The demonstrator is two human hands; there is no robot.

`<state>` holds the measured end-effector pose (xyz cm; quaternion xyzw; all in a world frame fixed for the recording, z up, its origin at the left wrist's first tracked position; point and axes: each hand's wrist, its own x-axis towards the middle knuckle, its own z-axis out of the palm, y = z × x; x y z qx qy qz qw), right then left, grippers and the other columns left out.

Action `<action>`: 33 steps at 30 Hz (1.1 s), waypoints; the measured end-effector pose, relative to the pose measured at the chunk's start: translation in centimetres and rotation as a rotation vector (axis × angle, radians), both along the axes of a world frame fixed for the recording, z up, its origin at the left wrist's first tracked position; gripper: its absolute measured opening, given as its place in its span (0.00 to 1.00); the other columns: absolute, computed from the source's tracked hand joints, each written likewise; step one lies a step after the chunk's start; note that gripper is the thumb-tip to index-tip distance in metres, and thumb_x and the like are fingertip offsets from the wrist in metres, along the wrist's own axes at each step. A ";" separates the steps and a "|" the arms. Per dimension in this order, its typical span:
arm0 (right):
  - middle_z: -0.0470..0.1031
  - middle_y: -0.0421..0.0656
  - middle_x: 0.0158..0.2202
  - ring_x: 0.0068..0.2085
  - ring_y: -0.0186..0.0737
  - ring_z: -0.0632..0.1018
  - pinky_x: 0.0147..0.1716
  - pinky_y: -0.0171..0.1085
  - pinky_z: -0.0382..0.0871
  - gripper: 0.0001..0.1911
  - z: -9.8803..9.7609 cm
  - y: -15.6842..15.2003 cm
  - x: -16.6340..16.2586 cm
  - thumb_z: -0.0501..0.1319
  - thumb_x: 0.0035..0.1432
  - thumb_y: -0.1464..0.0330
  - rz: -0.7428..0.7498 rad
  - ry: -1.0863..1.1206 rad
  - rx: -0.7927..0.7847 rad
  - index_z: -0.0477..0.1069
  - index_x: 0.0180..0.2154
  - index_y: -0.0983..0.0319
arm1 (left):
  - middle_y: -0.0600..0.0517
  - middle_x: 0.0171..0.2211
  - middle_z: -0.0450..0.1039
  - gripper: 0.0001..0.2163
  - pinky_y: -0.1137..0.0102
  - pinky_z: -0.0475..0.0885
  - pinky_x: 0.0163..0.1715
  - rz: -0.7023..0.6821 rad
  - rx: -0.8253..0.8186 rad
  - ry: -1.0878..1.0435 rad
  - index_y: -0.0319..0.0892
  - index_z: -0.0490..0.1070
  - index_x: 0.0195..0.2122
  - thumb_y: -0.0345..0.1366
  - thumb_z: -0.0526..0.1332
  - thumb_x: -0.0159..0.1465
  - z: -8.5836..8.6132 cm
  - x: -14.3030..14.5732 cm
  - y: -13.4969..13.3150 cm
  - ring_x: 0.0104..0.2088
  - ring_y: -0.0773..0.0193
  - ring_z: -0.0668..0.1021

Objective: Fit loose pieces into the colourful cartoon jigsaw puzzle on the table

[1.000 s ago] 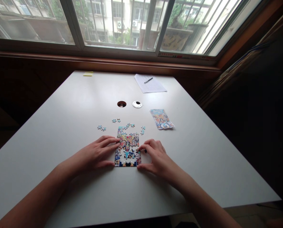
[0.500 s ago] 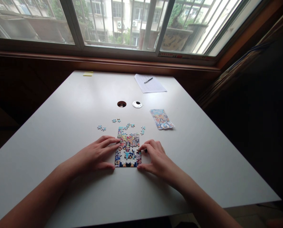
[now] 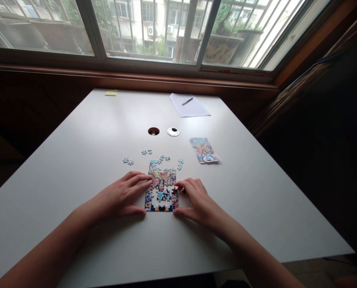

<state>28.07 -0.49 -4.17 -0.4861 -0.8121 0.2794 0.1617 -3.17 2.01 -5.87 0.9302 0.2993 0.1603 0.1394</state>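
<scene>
A partly assembled jigsaw puzzle [image 3: 162,208] lies flat on the white table, with gaps in its middle and upper part. At its left edge rests my left hand [image 3: 124,193], fingers stretched onto the border and thumb near the lower left corner. My right hand [image 3: 196,198] is bent along the other side, its fingertips at the right edge and thumb by the lower right corner, apart from the fingers. A small dark puzzle piece [image 3: 184,191] shows under the right fingers. Loose light-blue pieces [image 3: 128,161] lie beyond the puzzle, with more pieces [image 3: 180,164] to the right.
A colourful picture sheet [image 3: 204,151] lies right of the puzzle. Farther back are a round cable hole [image 3: 153,131], its metal cover [image 3: 173,132], white paper [image 3: 193,109] with a pen [image 3: 187,101] on it, and a yellow sticky note [image 3: 111,93]. A window stands behind the table.
My right fingertips have shifted slightly up along the puzzle's right edge. The left thumb has moved a little to the right. The loose pieces look unmoved.
</scene>
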 end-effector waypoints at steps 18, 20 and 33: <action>0.74 0.42 0.48 0.53 0.50 0.68 0.53 0.48 0.66 0.26 0.3 0.0 0.1 0.74 0.49 0.69 0.001 0.067 -0.043 0.69 0.49 0.54 | 0.44 0.65 0.62 0.38 0.49 0.67 0.61 0.010 0.007 0.027 0.48 0.53 0.70 0.55 0.64 0.63 0.1 0.1 -0.2 0.63 0.46 0.63; 0.76 0.42 0.46 0.52 0.50 0.69 0.53 0.47 0.65 0.24 0.2 0.2 0.1 0.73 0.52 0.68 0.000 0.073 -0.036 0.69 0.49 0.54 | 0.44 0.65 0.62 0.38 0.49 0.67 0.61 0.010 0.005 0.029 0.49 0.53 0.70 0.55 0.64 0.63 0.1 0.1 -0.2 0.62 0.45 0.63; 0.79 0.41 0.41 0.49 0.46 0.72 0.50 0.45 0.67 0.08 -0.1 0.7 0.2 0.62 0.64 0.69 -0.094 0.152 -0.018 0.74 0.46 0.55 | 0.45 0.66 0.61 0.37 0.49 0.67 0.61 0.002 -0.004 0.032 0.49 0.53 0.70 0.54 0.64 0.64 0.3 0.2 -0.2 0.62 0.45 0.63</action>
